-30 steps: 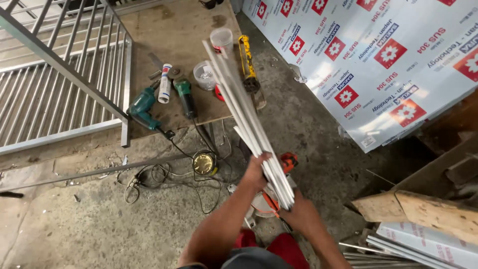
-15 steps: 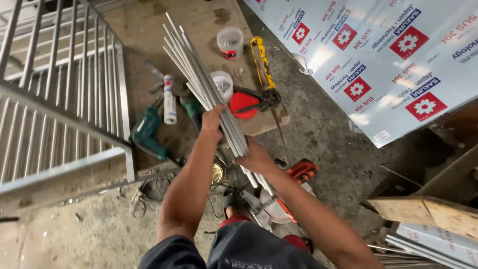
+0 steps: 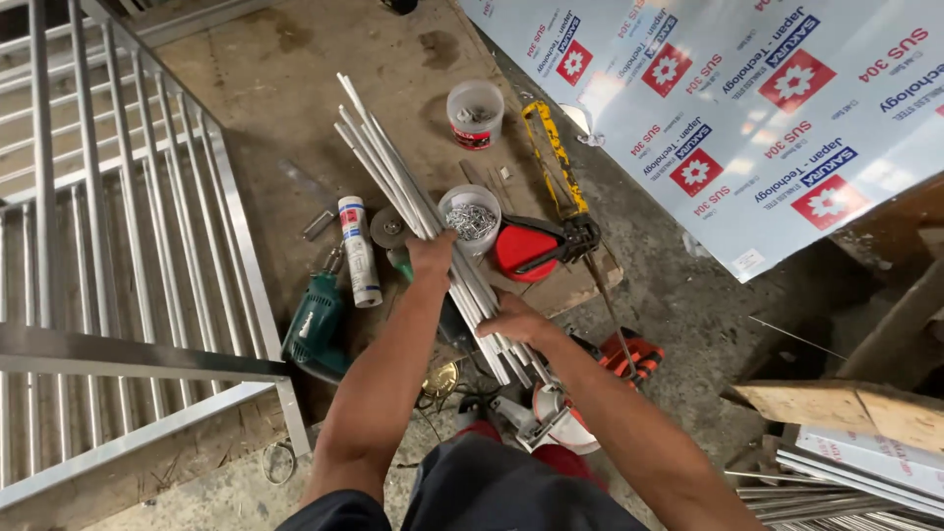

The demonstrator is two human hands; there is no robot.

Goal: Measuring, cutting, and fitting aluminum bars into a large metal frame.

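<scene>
Both hands, left hand [image 3: 431, 258] and right hand [image 3: 515, 321], grip metal strips [image 3: 393, 167].

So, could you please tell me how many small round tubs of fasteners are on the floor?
2. One tub with a red band stands beyond the bundle of white strips. The other tub sits beside the left hand, touching the red tool. More may be hidden.

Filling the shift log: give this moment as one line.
left hand: grips metal strips | right hand: holds same bundle lower | below: tub of screws, green drill
</scene>
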